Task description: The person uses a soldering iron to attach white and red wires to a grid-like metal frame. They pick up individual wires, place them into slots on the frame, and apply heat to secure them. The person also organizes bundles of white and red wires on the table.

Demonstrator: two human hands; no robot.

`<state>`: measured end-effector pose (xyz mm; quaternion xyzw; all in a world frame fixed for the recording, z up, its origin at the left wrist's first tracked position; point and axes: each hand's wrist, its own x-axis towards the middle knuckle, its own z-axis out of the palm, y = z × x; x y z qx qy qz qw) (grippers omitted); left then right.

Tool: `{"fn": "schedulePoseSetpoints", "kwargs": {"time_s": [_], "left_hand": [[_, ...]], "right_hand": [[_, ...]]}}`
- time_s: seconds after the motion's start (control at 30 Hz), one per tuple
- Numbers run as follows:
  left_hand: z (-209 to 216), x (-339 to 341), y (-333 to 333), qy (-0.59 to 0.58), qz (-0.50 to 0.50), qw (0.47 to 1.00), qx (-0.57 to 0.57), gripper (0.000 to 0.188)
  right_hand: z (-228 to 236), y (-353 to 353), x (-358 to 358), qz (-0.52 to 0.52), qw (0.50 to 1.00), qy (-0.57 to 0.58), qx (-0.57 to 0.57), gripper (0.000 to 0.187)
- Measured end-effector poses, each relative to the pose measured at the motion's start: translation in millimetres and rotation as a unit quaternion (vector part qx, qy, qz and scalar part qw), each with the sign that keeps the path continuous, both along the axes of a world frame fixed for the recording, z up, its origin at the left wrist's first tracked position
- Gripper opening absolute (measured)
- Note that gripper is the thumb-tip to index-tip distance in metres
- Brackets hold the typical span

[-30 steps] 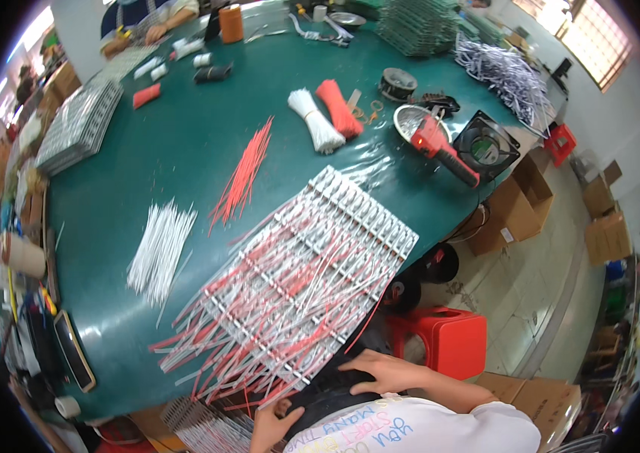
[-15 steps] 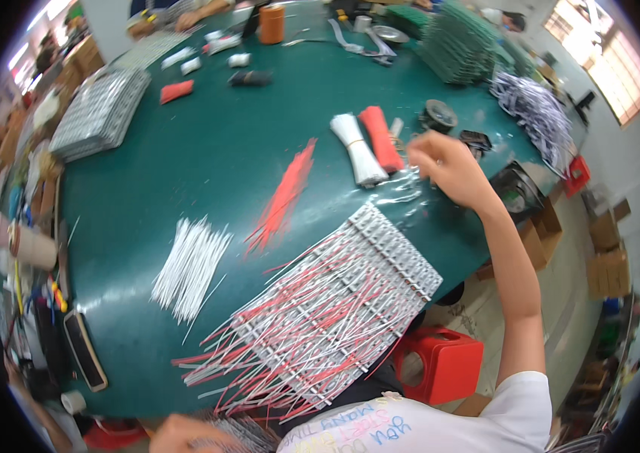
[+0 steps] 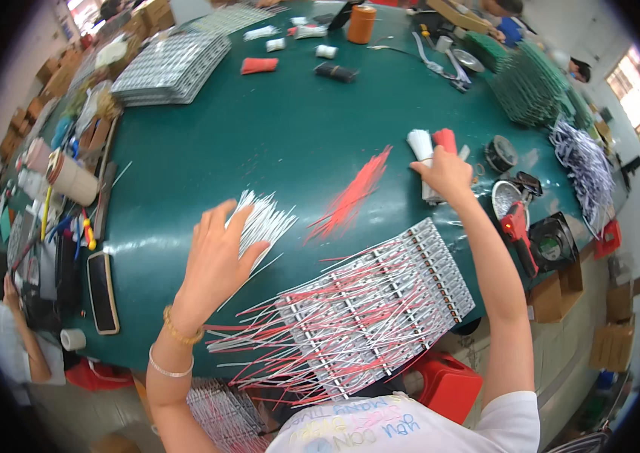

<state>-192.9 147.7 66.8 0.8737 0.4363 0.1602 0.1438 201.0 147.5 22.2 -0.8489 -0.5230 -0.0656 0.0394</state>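
Observation:
My left hand (image 3: 218,245) hovers over or touches a loose pile of white wires (image 3: 266,219), its fingers spread. Some of the pile is hidden behind it. My right hand (image 3: 447,177) lies across a bundle of white wires (image 3: 419,141) and a red bundle (image 3: 445,139), thumb stretched apart from the fingers; its palm hides their middle. Between my hands lies a loose pile of red wires (image 3: 355,192). Nearest my body is a grey panel of small boards (image 3: 441,275), with many red and white wires trailing off its left side.
A red-handled tool (image 3: 518,230) and a dark roll (image 3: 500,153) sit right of my right hand. A phone (image 3: 102,291) lies at the left edge. Stacked grey panels (image 3: 173,68) and green panels (image 3: 531,87) stand farther back. A red stool (image 3: 447,389) is below the table edge.
My left hand has come up from the lower edge to the white wire pile. My right hand has moved onto the bundles from their right side. The view has shifted left.

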Motion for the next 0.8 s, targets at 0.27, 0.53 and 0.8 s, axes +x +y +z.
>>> {"fn": "schedulePoseSetpoints", "kwargs": {"time_s": [0.27,0.53,0.8], "left_hand": [[-26.6,-3.4,-3.0,0.14,0.021,0.988,-0.055,0.09],[-8.9,57.3,-0.8,-0.31,-0.04,0.895,-0.318,0.057],[-2.3,118.7,-3.1,-0.587,0.077,0.55,-0.589,0.03]], "right_hand": [[-3.3,-2.0,7.6,-0.03,0.999,0.043,-0.004,0.036],[61.8,-17.1,-39.2,0.114,0.887,0.416,0.168,0.036],[70.4,-42.0,-158.8,0.3,0.853,0.42,0.077,0.024]]}}
